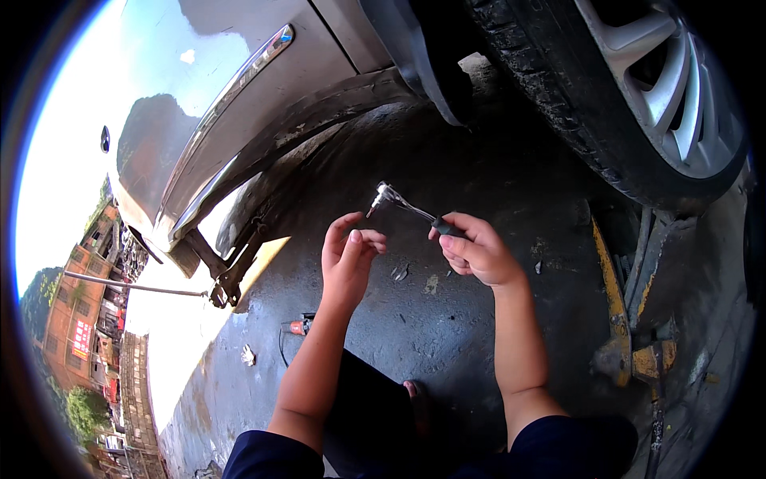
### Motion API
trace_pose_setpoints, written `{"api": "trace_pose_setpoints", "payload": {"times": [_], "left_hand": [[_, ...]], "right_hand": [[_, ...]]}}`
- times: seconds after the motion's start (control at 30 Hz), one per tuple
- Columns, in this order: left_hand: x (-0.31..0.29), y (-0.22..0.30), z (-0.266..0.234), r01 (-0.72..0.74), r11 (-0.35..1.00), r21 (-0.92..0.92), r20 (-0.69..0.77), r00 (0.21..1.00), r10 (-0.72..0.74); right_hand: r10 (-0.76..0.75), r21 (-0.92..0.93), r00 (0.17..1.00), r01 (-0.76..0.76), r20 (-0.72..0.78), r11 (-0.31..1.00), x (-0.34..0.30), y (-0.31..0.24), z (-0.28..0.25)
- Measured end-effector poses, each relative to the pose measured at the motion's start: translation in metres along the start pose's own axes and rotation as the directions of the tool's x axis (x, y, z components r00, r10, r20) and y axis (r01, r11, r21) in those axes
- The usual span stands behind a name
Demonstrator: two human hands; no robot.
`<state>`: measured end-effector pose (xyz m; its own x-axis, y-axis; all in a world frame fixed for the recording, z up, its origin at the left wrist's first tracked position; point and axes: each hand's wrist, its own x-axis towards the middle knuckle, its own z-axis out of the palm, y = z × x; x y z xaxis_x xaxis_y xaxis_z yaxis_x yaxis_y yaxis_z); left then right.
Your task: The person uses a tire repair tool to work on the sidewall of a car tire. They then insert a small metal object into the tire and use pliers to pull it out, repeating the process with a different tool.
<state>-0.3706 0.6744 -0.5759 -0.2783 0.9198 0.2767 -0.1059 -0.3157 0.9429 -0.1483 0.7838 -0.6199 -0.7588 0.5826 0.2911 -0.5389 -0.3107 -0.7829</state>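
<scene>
My right hand [479, 249] is closed round the dark handle of a ratchet wrench [415, 210]. The wrench head points up and to the left, and a short thin bit hangs down from it. Just below and left of that bit is my left hand [351, 254], its fingers loosely bent and apart, with nothing visible in them. The fingertips come close to the bit; I cannot tell whether they touch it.
A grey car body [263, 112] rises at the upper left, a jack [227, 279] under its sill. A wheel [606, 104] fills the upper right, above a yellow metal jack [610, 287]. An orange corded tool [300, 326] and a pale glove-like item [248, 355] lie on the floor.
</scene>
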Motion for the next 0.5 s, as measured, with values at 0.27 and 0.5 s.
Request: {"api": "trace_pose_setpoints", "payload": {"times": [0.27, 0.5], "left_hand": [[-0.007, -0.015, 0.021, 0.224, 0.929, 0.293, 0.046, 0.968, -0.247], [-0.006, -0.035, 0.025, 0.274, 0.840, 0.469, 0.102, 0.927, -0.360]], "right_hand": [[-0.390, 0.305, 0.906, 0.424, -0.168, 0.853, -0.020, -0.045, -0.024], [-0.446, -0.035, 0.802, 0.472, -0.397, 0.881, 0.020, -0.064, -0.001]]}}
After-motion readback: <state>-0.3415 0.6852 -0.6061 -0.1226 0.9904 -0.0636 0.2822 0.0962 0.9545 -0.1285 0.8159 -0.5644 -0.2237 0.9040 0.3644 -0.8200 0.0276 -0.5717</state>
